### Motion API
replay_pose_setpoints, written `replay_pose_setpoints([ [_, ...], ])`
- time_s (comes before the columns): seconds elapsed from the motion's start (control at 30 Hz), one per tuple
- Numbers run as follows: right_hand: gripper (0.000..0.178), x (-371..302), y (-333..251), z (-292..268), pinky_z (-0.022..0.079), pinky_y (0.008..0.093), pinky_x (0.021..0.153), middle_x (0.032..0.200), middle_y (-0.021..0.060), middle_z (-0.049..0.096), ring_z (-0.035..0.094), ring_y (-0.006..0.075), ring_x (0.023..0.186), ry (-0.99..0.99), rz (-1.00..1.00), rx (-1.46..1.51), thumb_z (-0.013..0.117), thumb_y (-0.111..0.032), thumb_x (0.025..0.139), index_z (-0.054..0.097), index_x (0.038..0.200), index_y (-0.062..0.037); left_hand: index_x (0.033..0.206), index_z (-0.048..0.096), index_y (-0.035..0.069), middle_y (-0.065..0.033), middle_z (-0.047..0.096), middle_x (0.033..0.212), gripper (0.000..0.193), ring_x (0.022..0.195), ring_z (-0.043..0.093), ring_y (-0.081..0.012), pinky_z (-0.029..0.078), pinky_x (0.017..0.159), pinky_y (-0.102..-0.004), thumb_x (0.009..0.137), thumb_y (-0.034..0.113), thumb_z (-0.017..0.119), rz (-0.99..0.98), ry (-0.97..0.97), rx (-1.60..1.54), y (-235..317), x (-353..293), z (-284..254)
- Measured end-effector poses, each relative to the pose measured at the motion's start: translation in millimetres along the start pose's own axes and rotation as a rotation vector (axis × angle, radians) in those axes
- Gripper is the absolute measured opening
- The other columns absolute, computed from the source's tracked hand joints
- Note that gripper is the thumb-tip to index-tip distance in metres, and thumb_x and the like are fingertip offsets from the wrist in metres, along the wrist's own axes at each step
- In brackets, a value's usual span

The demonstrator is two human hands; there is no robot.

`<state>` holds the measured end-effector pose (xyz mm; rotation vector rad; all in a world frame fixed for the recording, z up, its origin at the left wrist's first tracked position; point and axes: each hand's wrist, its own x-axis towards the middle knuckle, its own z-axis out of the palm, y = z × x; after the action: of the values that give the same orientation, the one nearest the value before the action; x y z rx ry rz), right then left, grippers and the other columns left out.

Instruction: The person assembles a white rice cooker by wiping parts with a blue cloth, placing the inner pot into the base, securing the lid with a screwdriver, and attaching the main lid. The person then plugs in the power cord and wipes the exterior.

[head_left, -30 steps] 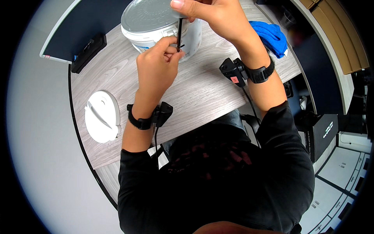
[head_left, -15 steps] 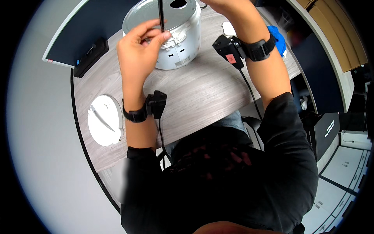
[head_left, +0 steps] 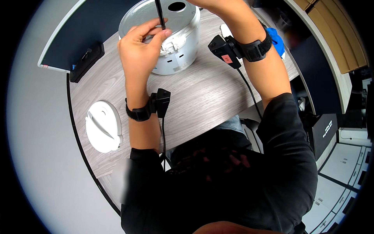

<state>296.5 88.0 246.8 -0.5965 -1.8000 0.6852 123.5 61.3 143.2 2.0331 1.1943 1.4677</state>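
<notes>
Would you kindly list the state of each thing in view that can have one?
White round appliance: upside down on the table, base up, with a round hole.
Thin black tool: upright, pinched by the left hand.
Right hand: mostly cut off at the top edge; grip unclear.
White lid: lying flat, apart from the appliance.
Blue cloth: crumpled behind the right wrist.

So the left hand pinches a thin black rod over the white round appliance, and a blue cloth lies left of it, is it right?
Not quite: the blue cloth lies right of the white round appliance, as the head view shows. The left hand does pinch the thin black rod.
</notes>
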Motion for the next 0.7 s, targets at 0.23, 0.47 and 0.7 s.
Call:
replay_pose_setpoints([
  [0.23,0.022,2,3,2,0.049,0.0254,0.065,0.079,0.0029,0.065,0.058,0.0086,0.071,-0.007,-0.045,0.001,0.073,-0.016,0.092,0.067,0.095,0.004,0.101,0.081,0.007,-0.0054,0.076,0.08,0.027,0.074,0.067,-0.012,0.052,0.065,-0.0266,0.075,0.012,0.085,0.048,0.056,-0.027,-7,1,1],
  [0.47,0.021,2,5,5,0.048,0.0253,0.064,0.078,0.0021,0.063,0.057,0.0082,0.07,-0.014,-0.056,0.02,0.073,-0.016,0.092,0.066,0.095,0.0039,0.106,0.079,0.003,-0.007,0.076,0.085,0.027,0.079,0.068,-0.0101,0.052,0.073,-0.0246,0.079,0.008,0.084,0.039,0.022,0.001,-8,-1,0],
  [0.7,0.022,-1,3,9,0.047,0.025,0.062,0.075,0.0015,0.062,0.055,0.0076,0.068,-0.004,-0.048,-0.088,0.074,-0.016,0.09,0.066,0.095,0.0036,0.114,0.074,-0.002,-0.0112,0.077,0.099,0.024,0.089,0.071,-0.0126,0.053,0.081,-0.0247,0.095,0.012,0.071,0.098,-0.101,-0.007,-15,0,-16],
])
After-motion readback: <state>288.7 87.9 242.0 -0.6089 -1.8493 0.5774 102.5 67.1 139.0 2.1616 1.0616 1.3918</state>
